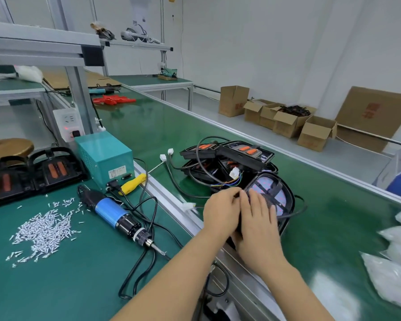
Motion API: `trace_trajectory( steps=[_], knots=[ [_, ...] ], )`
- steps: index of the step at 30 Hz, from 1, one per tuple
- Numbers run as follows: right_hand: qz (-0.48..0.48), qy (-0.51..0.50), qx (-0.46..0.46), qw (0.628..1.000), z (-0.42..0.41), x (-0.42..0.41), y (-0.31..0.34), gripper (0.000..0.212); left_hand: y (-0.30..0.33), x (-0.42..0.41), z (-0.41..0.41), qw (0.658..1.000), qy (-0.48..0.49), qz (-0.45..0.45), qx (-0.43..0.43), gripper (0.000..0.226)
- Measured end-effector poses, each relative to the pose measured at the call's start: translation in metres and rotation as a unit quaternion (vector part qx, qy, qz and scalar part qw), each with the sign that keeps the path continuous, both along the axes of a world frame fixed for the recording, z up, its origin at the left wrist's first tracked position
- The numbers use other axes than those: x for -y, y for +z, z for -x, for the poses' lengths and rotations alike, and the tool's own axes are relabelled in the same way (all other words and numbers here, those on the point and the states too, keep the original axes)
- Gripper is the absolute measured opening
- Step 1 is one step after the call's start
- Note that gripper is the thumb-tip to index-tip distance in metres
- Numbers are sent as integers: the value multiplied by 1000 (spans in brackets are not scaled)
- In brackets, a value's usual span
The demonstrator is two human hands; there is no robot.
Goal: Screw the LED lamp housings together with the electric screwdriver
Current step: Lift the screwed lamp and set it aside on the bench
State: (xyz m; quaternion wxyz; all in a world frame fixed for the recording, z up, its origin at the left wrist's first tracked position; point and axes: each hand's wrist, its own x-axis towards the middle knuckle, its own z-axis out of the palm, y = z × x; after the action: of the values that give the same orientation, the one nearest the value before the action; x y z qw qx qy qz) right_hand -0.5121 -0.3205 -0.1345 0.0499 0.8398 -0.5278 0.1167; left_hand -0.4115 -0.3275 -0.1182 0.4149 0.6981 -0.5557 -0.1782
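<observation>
Both hands sit on the lamp housing (273, 195) on the green belt, beside the pile of others. Left hand (220, 213) fingers curl on its near edge; right hand (259, 218) lies flat on top. Seat the halves flush first; the electric screwdriver (116, 214) and screws (44, 230) lie untouched on the counter (67, 286).

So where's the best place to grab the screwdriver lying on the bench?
Grip the screwdriver round its blue barrel, coming from above. It lies flat, bit toward the person, cord trailing from the far end; the barrel is the widest bare part, clear of the screws.
</observation>
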Motion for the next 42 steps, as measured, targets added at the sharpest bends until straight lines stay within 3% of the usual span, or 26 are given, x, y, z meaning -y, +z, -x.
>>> trace_trajectory(
  steps=[3, 6, 8, 13, 19, 25, 33, 42],
  knots=[
    [14, 4, 52, 999, -13, 6, -7, 70, 1, -3, -17, 999, -32, 16, 4, 32],
    [53, -9, 109, 993, -19, 14, -10, 64, -8, -10, -29, 986, -55, 60, 142, 41],
    [21, -25, 109, 994, -19, 21, -10, 63, -17, -15, -33, 972, -60, 40, 222, 48],
    [-20, -51, 163, 985, -8, 43, -7, 64, -27, -15, -28, 948, -25, 36, 316, 70],
    [16, -68, 122, 990, -7, 51, -10, 96, -40, -14, -25, 954, -53, -50, 290, 69],
    [13, -81, 115, 990, -10, 61, -8, 82, -40, -23, -38, 952, -64, -106, 278, 61],
    [15, -124, 33, 992, -23, 47, 10, 91, -33, -40, -60, 943, -82, -148, 288, 59],
    [1, 18, 31, 999, -82, 11, 28, 73, -19, -77, -94, 946, -11, -127, 299, 56]
  ],
)
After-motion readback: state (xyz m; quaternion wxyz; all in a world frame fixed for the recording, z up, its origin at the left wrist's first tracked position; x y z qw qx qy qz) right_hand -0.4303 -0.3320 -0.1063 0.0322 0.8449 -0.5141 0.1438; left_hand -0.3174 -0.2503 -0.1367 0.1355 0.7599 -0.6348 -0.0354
